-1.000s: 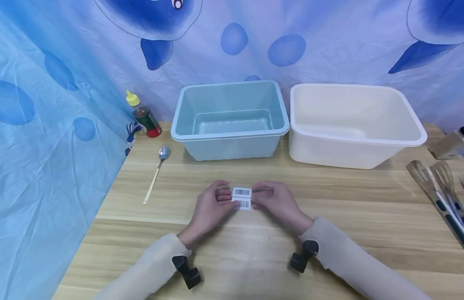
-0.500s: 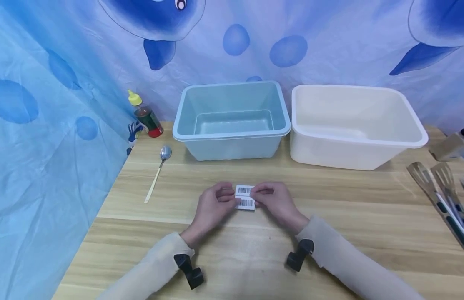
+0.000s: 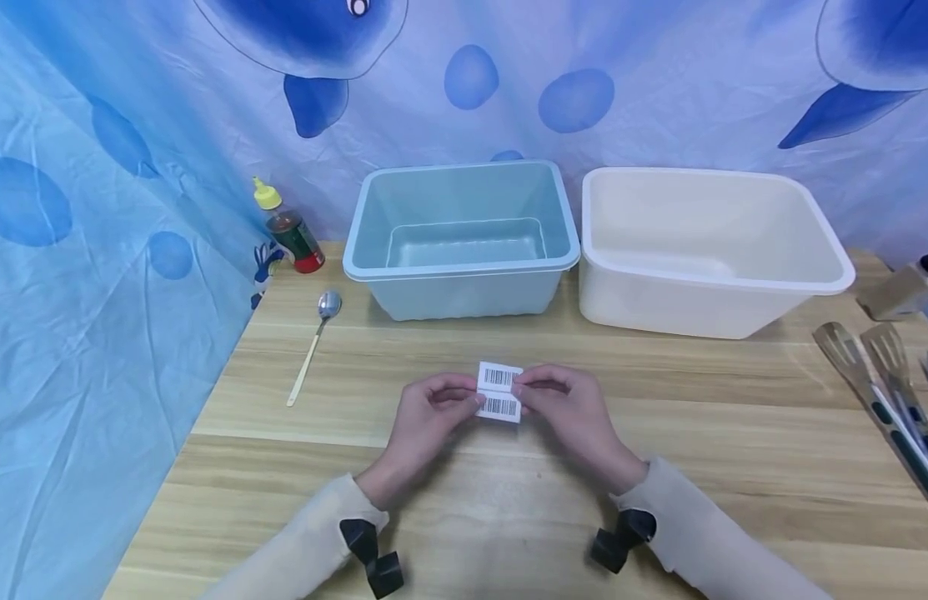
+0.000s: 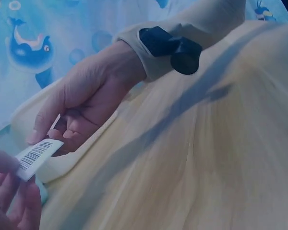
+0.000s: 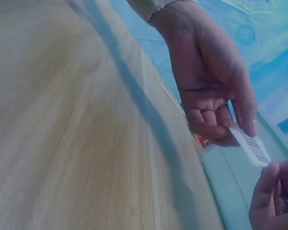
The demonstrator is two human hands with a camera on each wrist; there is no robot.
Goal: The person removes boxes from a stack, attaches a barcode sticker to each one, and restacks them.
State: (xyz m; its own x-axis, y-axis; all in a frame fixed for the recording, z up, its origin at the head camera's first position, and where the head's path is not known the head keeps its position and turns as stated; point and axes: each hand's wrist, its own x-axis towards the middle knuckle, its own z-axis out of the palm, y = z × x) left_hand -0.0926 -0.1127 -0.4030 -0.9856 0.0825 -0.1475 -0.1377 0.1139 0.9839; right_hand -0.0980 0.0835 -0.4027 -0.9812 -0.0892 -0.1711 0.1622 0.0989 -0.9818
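Note:
A small white label strip (image 3: 499, 392) with two barcodes is held just above the wooden table (image 3: 464, 517), in front of me. My left hand (image 3: 469, 398) pinches its left edge and my right hand (image 3: 525, 388) pinches its right edge. The left wrist view shows the barcode label (image 4: 37, 155) between my right hand (image 4: 81, 110) and my left fingertips (image 4: 9, 191). In the right wrist view the label (image 5: 252, 146) hangs from my left hand (image 5: 211, 91), with my right fingertips (image 5: 276, 191) below it.
A light blue tub (image 3: 464, 275) and a white tub (image 3: 704, 292) stand side by side at the back. A spoon (image 3: 313, 346) and a yellow-capped bottle (image 3: 287, 229) lie at the left. Metal spatulas (image 3: 876, 392) lie at the right edge.
Both hands have shifted slightly right with the label, and the strip now sits a little higher and more tilted between the fingers.

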